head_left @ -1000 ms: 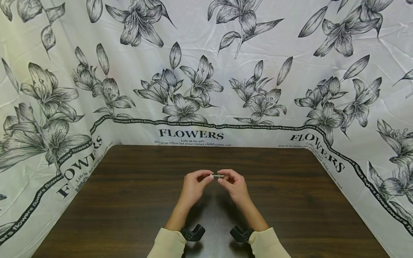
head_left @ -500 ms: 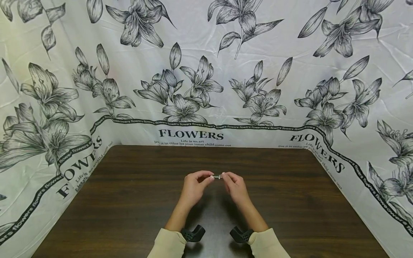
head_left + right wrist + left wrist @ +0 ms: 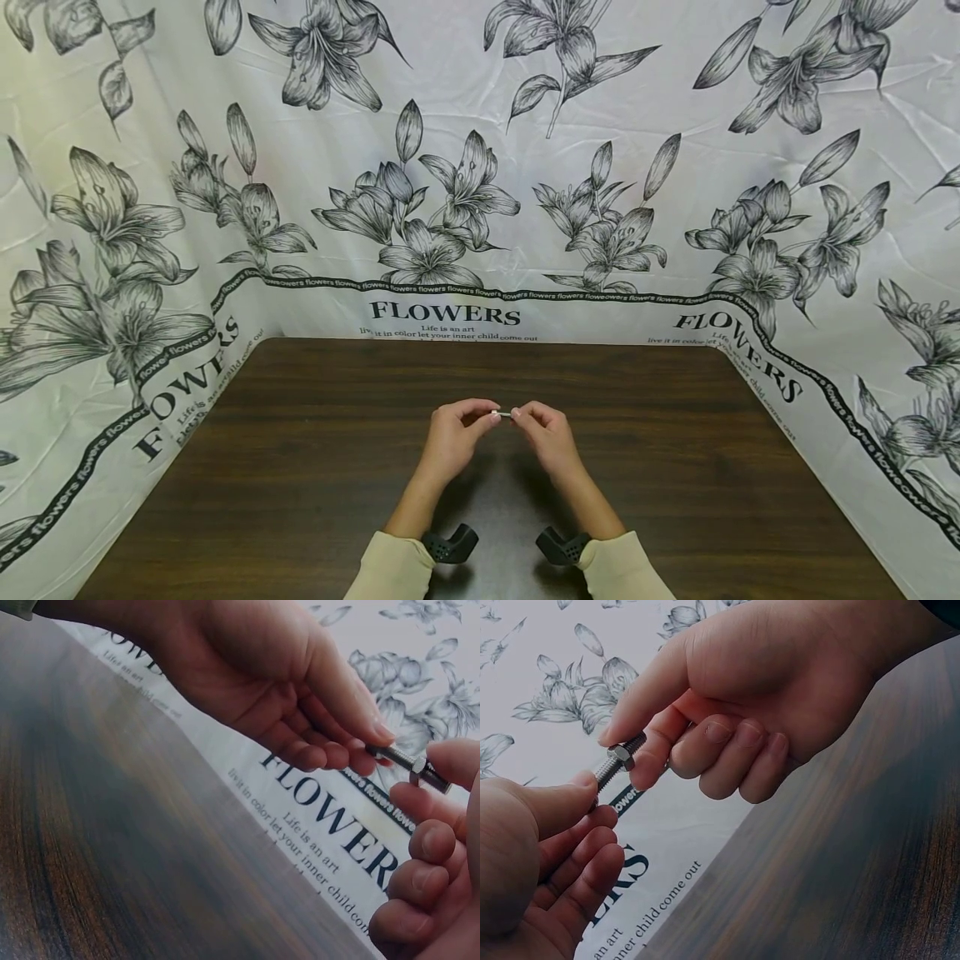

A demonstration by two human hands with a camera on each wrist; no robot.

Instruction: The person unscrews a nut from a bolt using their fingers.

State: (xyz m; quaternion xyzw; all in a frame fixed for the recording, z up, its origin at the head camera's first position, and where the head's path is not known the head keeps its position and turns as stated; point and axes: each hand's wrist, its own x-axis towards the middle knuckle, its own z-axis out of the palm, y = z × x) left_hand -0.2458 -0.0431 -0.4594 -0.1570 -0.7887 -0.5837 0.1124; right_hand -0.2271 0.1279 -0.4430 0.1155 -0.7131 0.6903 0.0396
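Note:
A metal bolt (image 3: pixel 505 414) lies sideways between the two hands, held up over the table. The left hand (image 3: pixel 447 442) pinches its head end between thumb and index finger; the head itself is mostly covered. On the threaded shank (image 3: pixel 606 775) sits a hex nut (image 3: pixel 621 755), towards the free end. The thumb and index finger of the right hand (image 3: pixel 550 437) pinch at the nut from both sides, which hides it in the head view. In the right wrist view the nut (image 3: pixel 418 769) shows between those fingertips, and the right hand's other fingers are curled in.
The dark wooden table (image 3: pixel 322 467) spreads beneath the hands. A white cloth (image 3: pixel 600 321) printed with black flowers and lettering encloses its back and sides. Each wrist wears a black camera mount (image 3: pixel 452 543) next to a cream sleeve (image 3: pixel 393 567).
The right thumb and index finger, spread around the bolt's end a second ago, have closed in and now cover the nut. The left hand keeps its pinch almost unmoved.

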